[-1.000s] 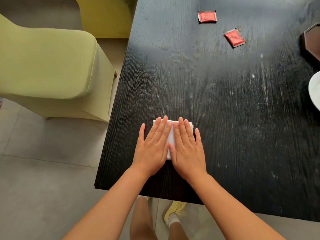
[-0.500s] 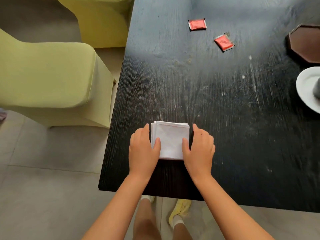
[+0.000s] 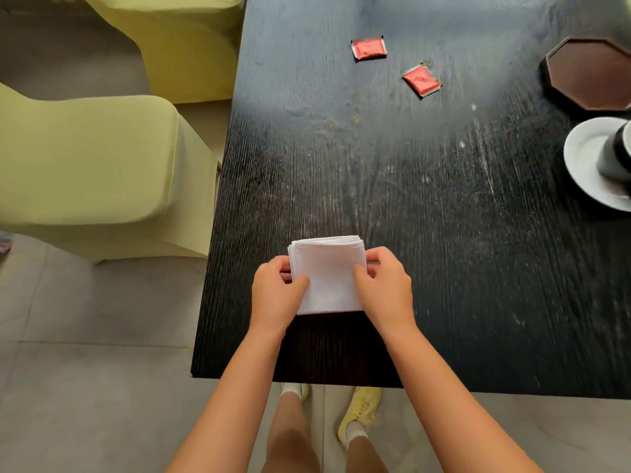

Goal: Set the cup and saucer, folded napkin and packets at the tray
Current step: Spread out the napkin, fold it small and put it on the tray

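The folded white napkin (image 3: 327,274) lies near the front edge of the black wood-grain worktop (image 3: 409,199), a square stack whose layered edges show along its far side. The left hand (image 3: 275,293) pinches its left edge, thumb on top of the cloth and fingers curled at the side; the right hand (image 3: 386,288) pinches the right edge the same way, thumb resting on the top face. Whether the napkin is lifted or still flat on the wood cannot be told.

Well beyond it, toward the far side of the worktop, two red packets lie apart from each other: one packet (image 3: 368,49) sits roughly square to the worktop's edge, the other packet (image 3: 422,80) lies turned at an angle, nearer and to the right. At the far right stands a dark brown octagonal tray (image 3: 587,73), cut off by the frame. Just in front of it a white saucer (image 3: 580,158) carries a cup (image 3: 614,155) with a dark band, only partly in view.

To the left of the worktop stand two yellow-green covered chairs (image 3: 85,165) on a grey tiled floor (image 3: 85,387). Below the front edge, bare legs and yellow shoes (image 3: 358,407) with white socks show
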The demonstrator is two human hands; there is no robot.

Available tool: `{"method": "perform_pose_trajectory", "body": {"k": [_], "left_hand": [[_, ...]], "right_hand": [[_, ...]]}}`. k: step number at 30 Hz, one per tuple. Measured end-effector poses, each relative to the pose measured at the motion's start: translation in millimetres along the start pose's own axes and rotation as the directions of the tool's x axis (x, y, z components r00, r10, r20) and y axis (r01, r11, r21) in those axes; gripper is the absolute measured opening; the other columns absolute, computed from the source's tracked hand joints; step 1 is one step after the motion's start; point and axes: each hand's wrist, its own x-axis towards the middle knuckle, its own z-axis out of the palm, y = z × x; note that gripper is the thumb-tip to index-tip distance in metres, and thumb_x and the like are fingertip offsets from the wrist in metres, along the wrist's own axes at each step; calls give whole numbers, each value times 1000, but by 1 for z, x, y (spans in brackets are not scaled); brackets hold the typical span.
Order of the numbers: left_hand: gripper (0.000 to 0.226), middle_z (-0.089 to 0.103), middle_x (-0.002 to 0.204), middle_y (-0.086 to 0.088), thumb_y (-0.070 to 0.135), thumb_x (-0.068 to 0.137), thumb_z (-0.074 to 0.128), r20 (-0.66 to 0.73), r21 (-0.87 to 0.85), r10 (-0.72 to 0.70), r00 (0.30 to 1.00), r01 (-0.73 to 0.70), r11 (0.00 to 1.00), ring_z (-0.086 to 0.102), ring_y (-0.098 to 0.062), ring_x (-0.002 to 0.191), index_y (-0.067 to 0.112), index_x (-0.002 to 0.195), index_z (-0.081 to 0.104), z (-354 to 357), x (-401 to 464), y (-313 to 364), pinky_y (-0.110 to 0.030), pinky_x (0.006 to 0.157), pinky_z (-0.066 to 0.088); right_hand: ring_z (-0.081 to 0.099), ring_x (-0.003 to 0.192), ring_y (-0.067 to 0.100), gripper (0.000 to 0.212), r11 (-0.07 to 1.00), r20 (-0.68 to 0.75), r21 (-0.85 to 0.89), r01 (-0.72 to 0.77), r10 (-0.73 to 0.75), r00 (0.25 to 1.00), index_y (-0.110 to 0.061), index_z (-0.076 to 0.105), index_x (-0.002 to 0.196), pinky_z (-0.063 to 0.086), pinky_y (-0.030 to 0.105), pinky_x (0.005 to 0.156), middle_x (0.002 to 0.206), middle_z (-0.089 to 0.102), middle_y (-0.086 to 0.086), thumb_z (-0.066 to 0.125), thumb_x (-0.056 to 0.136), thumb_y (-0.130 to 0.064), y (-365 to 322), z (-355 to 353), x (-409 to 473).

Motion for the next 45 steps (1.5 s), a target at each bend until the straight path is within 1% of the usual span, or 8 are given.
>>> {"method": "perform_pose_trajectory", "body": {"k": [3,7,10,16,25,30,35,45], "left_hand": [[25,65,98,5,2,82,56,99,-212,-31,995,51,976,62,-4,88,22,96,56,-4,-5,7,-9,62,49],[22,70,101,-4,10,86,57,312,-311,-153,938,253,916,69,-14,88,24,103,52,-9,-12,27,-29,72,57],[41,68,112,-8,16,87,61,424,-381,-191,885,366,849,68,-22,98,17,125,47,-10,-17,46,-39,82,56],[29,75,98,-7,24,88,58,650,-303,-206,732,499,812,71,-18,88,12,114,59,-12,-45,95,-32,73,56],[12,76,86,1,12,84,63,316,-428,163,935,-12,904,72,-12,77,19,92,69,17,-131,191,-24,61,56],[13,74,68,6,6,83,64,227,-484,319,920,-178,857,68,-7,59,18,81,69,47,-172,243,-20,52,55],[14,73,62,4,5,83,64,225,-499,416,881,-262,826,66,-6,53,17,79,70,74,-198,270,-16,47,51],[13,72,73,-1,2,82,65,274,-432,436,857,-296,852,68,-10,67,13,79,70,122,-182,297,-19,55,54]], "right_hand": [[65,74,17,11,990,28,136,26,-30,999,-21,57,79,50,33,65,75,69,-3,55,82,-11,-7,-19,0],[70,77,20,10,960,72,275,53,-75,995,-16,60,82,55,39,68,77,73,3,56,82,-7,-21,-54,-6],[71,70,10,11,928,77,364,75,-111,991,-14,62,85,57,29,59,73,74,-2,57,82,-5,-30,-83,-15],[71,69,8,10,875,82,469,119,-178,981,-12,64,89,51,17,50,71,74,-5,60,84,-5,-45,-145,-39],[70,83,21,11,803,-32,562,199,-219,975,-16,64,89,57,43,73,89,73,8,63,83,-7,-51,-258,-80],[71,78,10,32,750,-49,601,275,-309,950,-22,60,101,60,31,67,90,71,2,59,83,4,-42,-328,-106],[68,90,25,43,762,-87,569,309,-318,944,-12,55,121,60,31,64,102,67,18,60,82,5,-24,-372,-116],[67,86,16,36,776,-220,507,376,-305,927,-30,62,104,59,28,61,93,69,2,64,81,-2,-4,-406,-66]]}}
